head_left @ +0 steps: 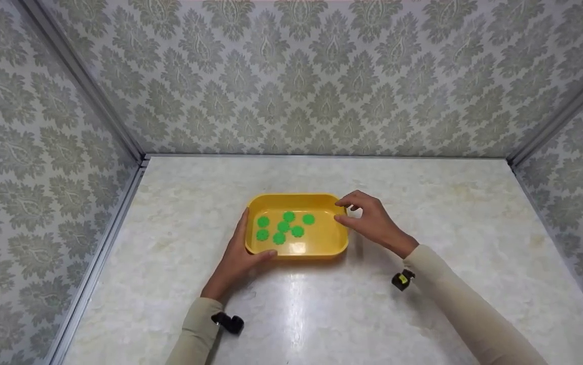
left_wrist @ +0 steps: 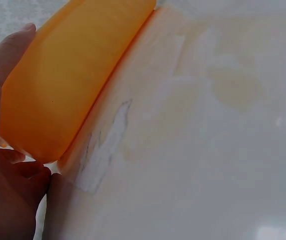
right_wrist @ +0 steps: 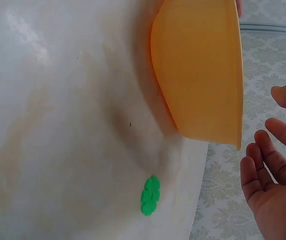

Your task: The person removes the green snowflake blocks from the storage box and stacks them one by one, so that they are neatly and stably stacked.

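A yellow plastic tub [head_left: 322, 248] sits on the table with several green flower-shaped pieces [head_left: 297, 231] lying loose on its floor. My left hand [head_left: 238, 258] grips the tub's front left corner, thumb over the front rim and fingers along the left wall. Over the right rim hovers my right hand [head_left: 370, 218], thumb and forefinger parted, nothing seen between them. In the right wrist view, its fingers [right_wrist: 278, 160] are bent a little and stand clear of the tub wall [right_wrist: 198, 70]. Outside the tub, one green piece [right_wrist: 151, 196] lies on the tabletop.
The pale marbled table [head_left: 170, 203] reaches back to a patterned wall [head_left: 299, 76]. Metal frame bars [head_left: 88, 86] run along the left corner and the table's left side. Each sleeve carries a small black camera [head_left: 228, 323] at the wrist.
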Demonstrator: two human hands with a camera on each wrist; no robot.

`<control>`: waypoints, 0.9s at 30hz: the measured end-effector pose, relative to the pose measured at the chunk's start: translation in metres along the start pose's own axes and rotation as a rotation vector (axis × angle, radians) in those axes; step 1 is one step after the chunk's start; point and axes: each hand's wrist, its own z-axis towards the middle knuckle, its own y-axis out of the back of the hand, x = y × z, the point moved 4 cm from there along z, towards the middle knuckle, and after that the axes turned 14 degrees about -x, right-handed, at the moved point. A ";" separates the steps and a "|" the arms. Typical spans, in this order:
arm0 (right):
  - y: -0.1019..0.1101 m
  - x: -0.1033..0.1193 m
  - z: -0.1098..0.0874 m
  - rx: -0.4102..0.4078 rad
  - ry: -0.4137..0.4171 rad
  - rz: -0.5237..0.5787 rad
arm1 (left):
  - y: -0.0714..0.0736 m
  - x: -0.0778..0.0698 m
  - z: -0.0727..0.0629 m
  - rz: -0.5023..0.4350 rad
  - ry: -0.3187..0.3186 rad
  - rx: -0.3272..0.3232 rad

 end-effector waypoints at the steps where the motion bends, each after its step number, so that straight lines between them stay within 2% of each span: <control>1: -0.003 0.001 0.001 0.011 0.006 0.008 | 0.000 0.000 0.000 0.000 0.000 -0.001; 9: -0.025 0.010 0.010 0.065 0.061 0.011 | 0.001 -0.001 0.000 0.004 -0.005 0.000; 17: -0.046 0.018 0.014 0.182 0.104 0.001 | 0.000 -0.002 0.000 -0.010 -0.009 0.000; 27: -0.069 0.024 0.017 0.265 0.111 -0.019 | -0.001 0.001 0.000 -0.030 -0.010 0.006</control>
